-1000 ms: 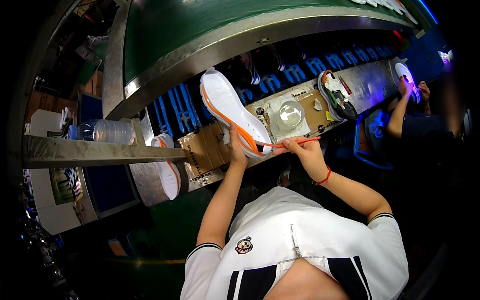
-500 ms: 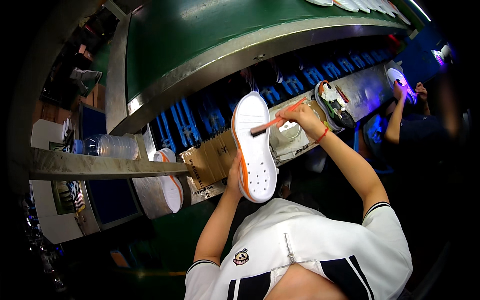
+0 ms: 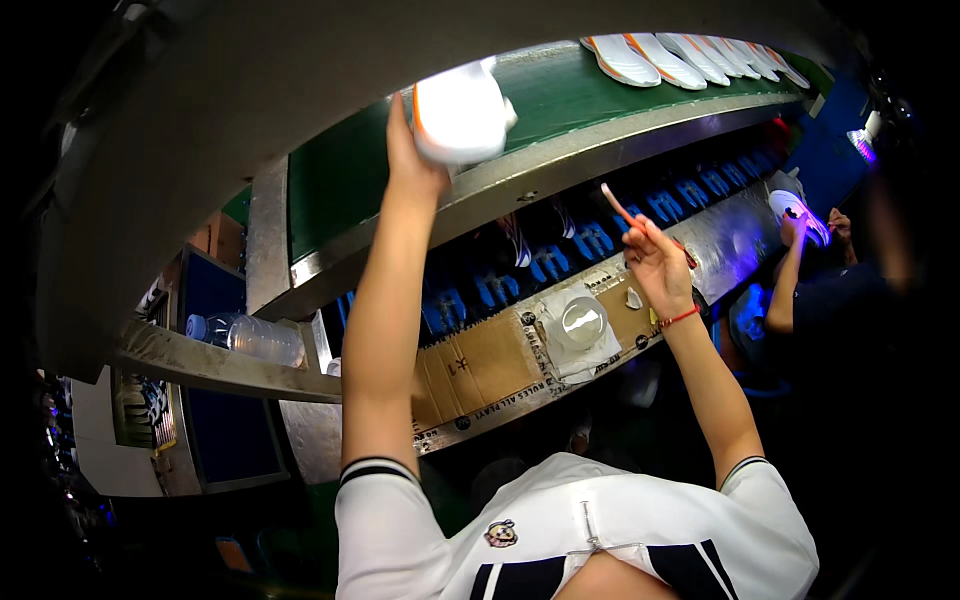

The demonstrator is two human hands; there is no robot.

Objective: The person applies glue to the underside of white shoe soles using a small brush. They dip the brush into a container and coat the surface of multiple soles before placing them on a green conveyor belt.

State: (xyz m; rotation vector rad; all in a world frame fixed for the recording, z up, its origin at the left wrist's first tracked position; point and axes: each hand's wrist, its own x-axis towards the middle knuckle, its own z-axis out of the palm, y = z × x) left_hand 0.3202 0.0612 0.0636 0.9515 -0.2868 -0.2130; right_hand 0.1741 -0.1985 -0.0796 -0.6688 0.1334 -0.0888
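Note:
My left hand (image 3: 412, 150) is raised to the far side, its fingers around a white shoe sole (image 3: 460, 115) with an orange edge. The sole is blurred and hangs over the green belt surface (image 3: 345, 185), near its metal edge. In my right hand (image 3: 660, 268) a thin red-orange brush (image 3: 622, 207) is gripped, handle tip pointing up; its bristles are hidden. Below and left of that hand, a round white container (image 3: 578, 322) stands on a white cloth or paper (image 3: 572, 372) over the bench's cardboard (image 3: 485, 365).
Several white soles (image 3: 683, 65) lie in a row on the belt at the far right. Blue racks (image 3: 592, 242) line the space beneath. At left, a metal bar (image 3: 235, 368) crosses near a clear bottle (image 3: 262, 340). A co-worker's hand (image 3: 795, 228) holds a shoe under violet light.
My left hand has carried the sole up and away from me to the belt. My right hand, with the brush, has moved right, off the sole. The view has shifted.

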